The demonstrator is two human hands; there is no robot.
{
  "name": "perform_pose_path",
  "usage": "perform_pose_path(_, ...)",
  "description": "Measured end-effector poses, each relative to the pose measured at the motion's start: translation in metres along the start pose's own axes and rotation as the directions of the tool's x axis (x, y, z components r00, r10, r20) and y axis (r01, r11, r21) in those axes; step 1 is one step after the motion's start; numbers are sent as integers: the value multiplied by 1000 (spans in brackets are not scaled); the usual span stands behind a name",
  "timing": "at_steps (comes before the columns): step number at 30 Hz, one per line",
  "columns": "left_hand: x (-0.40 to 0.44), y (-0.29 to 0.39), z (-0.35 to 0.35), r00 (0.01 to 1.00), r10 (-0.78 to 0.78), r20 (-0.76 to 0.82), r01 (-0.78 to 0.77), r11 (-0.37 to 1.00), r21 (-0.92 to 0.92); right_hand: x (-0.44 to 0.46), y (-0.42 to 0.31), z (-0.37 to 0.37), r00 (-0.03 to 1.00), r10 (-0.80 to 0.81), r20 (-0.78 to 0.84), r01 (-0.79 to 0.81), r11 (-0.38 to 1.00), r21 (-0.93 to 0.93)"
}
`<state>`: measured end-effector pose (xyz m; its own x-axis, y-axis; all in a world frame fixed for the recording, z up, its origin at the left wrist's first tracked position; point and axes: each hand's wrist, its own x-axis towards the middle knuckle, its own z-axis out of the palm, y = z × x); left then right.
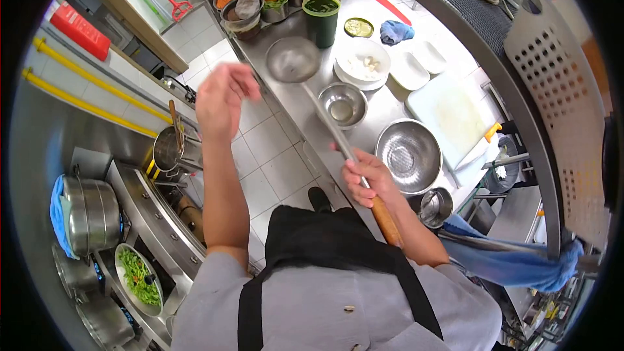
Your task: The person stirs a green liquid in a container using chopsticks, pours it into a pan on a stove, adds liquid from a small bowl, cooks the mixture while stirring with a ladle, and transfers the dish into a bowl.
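My right hand [369,179] is wrapped around the long metal shaft of a ladle [338,131], just above its wooden grip. The ladle's round, wide bowl [292,60] is smeared by motion, over the counter edge near a dark green tub [321,19]. Raised above the floor to the left, my left hand [224,101] has loosely bent fingers, slightly blurred, with nothing visible in them. A small steel bowl [342,105] and a larger perforated steel bowl [409,156] stand to the right of the ladle's shaft.
The steel counter [364,101] carries white plates [364,62], a cutting board [452,117], a yellow-handled knife [481,145] and several ingredient containers. Left of me, a stove [153,201] holds a lidded pot [91,214] and a pan of greens [138,276]. A shelf [481,42] curves overhead right.
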<state>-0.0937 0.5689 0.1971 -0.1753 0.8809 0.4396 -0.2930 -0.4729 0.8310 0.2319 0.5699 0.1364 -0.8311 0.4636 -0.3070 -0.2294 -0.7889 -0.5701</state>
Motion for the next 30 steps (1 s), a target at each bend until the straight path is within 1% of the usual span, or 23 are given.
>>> perform_pose_path(1, 25, -15, -12, 982, -11, -189, 25, 997, 73, 2, -13, -2, 999, -51, -8, 51, 997, 55)
perform_pose_path(2, 48, -33, -23, 928, -8, -373, 65, 988, 139, 2, -23, -3, 995, -100, -21, 102, 989, 109)
perform_pose_path(3, 71, -51, -32, 915, -62, -399, 147, 971, 187, 4, -32, -5, 989, -141, -33, 144, 976, 160)
perform_pose_path(4, 95, -72, -40, 897, -112, -427, 229, 945, 232, 5, -40, -5, 989, -144, -39, 148, 976, 161)
perform_pose_path(6, 148, -119, -61, 888, -222, -403, 376, 855, 357, 8, -55, -1, 962, -238, -132, 256, 956, 143)
perform_pose_path(8, 197, -157, -66, 879, -276, -389, 450, 753, 481, 14, -61, 0, 945, -266, -191, 293, 948, 127)
perform_pose_path(10, 249, -207, -92, 910, -290, -297, 415, 608, 677, 21, -65, 2, 920, -312, -236, 349, 927, 136)
perform_pose_path(11, 264, -214, -89, 913, -299, -276, 406, 613, 678, 22, -66, 12, 894, -306, -326, 345, 936, 70)
perform_pose_path(12, 282, -222, -80, 889, -334, -315, 451, 515, 729, 24, -67, 18, 883, -324, -339, 367, 928, 69)
perform_pose_path(13, 296, -229, -73, 861, -364, -356, 492, 412, 767, 24, -67, 24, 879, -302, -369, 350, 934, 70)
perform_pose_path(14, 306, -238, -73, 862, -378, -338, 485, 420, 767, 24, -64, 29, 875, -273, -399, 328, 942, 75)
perform_pose_path(15, 315, -246, -75, 874, -360, -327, 465, 422, 778, 25, -59, 35, 872, -265, -413, 349, 926, 143)
perform_pose_path(16, 322, -254, -78, 883, -343, -321, 450, 421, 788, 25, -55, 40, 864, -267, -426, 356, 923, 143)
perform_pose_path(17, 329, -260, -84, 872, -385, -301, 456, 419, 785, 25, -51, 45, 865, -251, -435, 348, 924, 158)
perform_pose_path(18, 333, -259, -85, 870, -396, -293, 456, 420, 785, 27, -48, 50, 866, -233, -442, 339, 924, 176)
perform_pose_path(19, 335, -255, -85, 846, -437, -306, 495, 429, 756, 28, -46, 57, 865, -225, -448, 347, 914, 210)
perform_pose_path(20, 337, -255, -84, 821, -476, -316, 533, 438, 724, 31, -43, 61, 860, -225, -458, 351, 912, 211)
perform_pose_path(23, 349, -270, -97, 822, -503, -268, 526, 491, 695, 37, -35, 68, 870, -195, -453, 326, 917, 230)
perform_pose_path(24, 350, -265, -96, 820, -507, -264, 528, 494, 691, 39, -34, 71, 866, -195, -460, 327, 917, 227)
perform_pose_path(26, 350, -245, -92, 782, -594, -187, 475, 373, 797, 44, -33, 75, 861, -163, -483, 287, 938, 196)
perform_pose_path(27, 350, -243, -93, 783, -595, -184, 472, 375, 798, 46, -32, 75, 865, -159, -476, 276, 943, 187)
perform_pose_path(29, 348, -242, -95, 794, -598, -111, 433, 427, 794, 51, -31, 78, 864, -147, -481, 260, 949, 179)
perform_pose_path(30, 350, -246, -97, 794, -598, -106, 429, 430, 794, 53, -32, 79, 865, -136, -482, 243, 956, 166)
